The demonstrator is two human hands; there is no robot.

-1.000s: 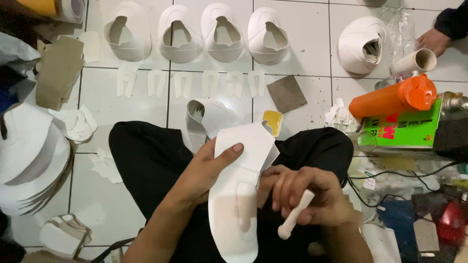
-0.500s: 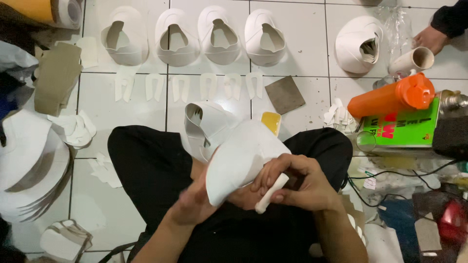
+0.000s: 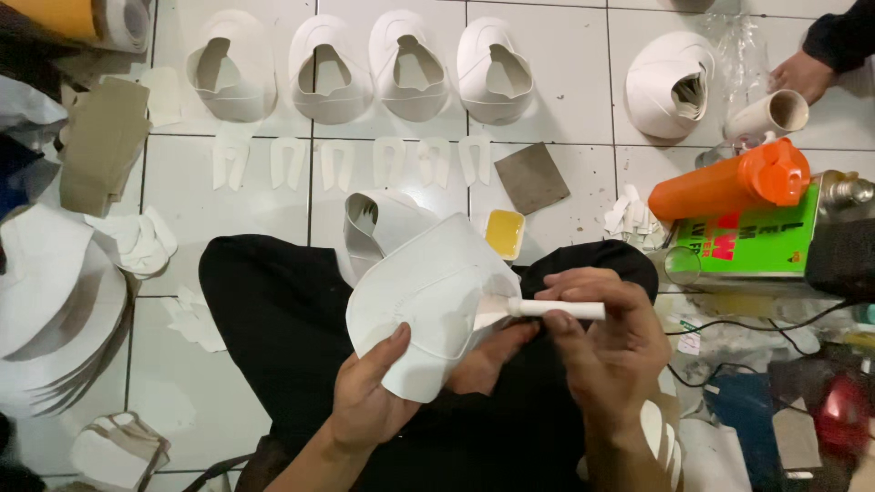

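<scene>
Glue work is the step in hand, as I judge it: my right hand (image 3: 606, 351) pinches a white-handled brush (image 3: 547, 310) level, its tip against the inner face of the white curved piece (image 3: 428, 296). My left hand (image 3: 369, 401) is closed on that piece from below, thumb on its lower edge, holding it tilted above my lap in black trousers (image 3: 273, 319). The next stroke, I reckon, calls for a steady left grip and a light drag along the edge, keeping paste off the outer face.

Half a second ago the brush pointed down and left, handle low; now it lies nearly flat, and the piece has turned more open towards me.

Just beyond my knees on the tiled floor (image 3: 565, 82) sit a small yellow glue tray (image 3: 504, 233) and a folded white piece (image 3: 378, 223). Farther off stands a row of white shaped pieces (image 3: 365, 68). To the right lies an orange bottle (image 3: 729, 182) on a green tin (image 3: 747, 241), and another person's hand (image 3: 802, 73) holds a paper roll (image 3: 770, 117).
</scene>
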